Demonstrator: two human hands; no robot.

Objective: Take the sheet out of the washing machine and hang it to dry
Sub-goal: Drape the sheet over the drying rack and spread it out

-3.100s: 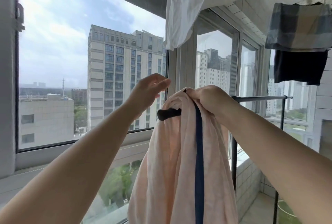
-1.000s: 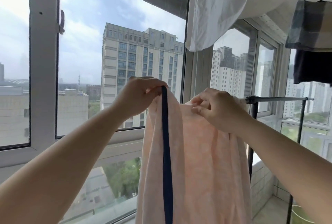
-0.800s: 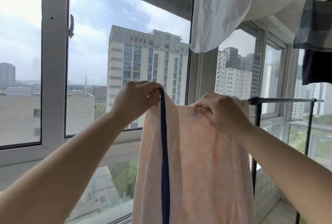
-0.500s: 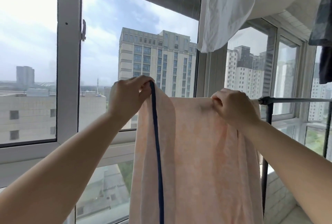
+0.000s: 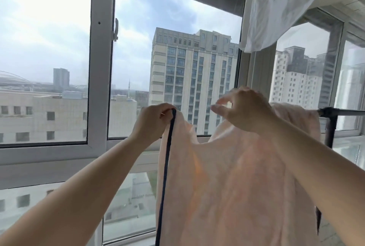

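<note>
Tall white-framed windows (image 5: 100, 87) fill the head view, and beyond the glass stand a beige high-rise (image 5: 189, 79), lower pale buildings and a cloudy sky. From the upper right corner a white cloth (image 5: 276, 8) hangs down in front of the window. At mid-height on the right a dark metal rack bar (image 5: 343, 111) runs level toward the right edge, with a dark upright post dropping from its joint. The sheet (image 5: 227, 186), pale peach with a narrow dark blue stripe along its left edge, hangs down the middle of the view and runs out of the bottom of the frame. Its right part is draped over the bar end, bunched there behind the right wrist, while its top edge sags in a shallow dip between the two hands. The left hand (image 5: 153, 122) is curled tight round the sheet's upper left corner, pinching it just where the blue stripe begins, and holds that corner up level with the bar. The right hand (image 5: 245, 109) is lifted just above the sheet's top edge, its fingers loosely spread and slightly bent, thumb and forefinger apart, gripping nothing. Both bare forearms reach in from the lower corners.
</note>
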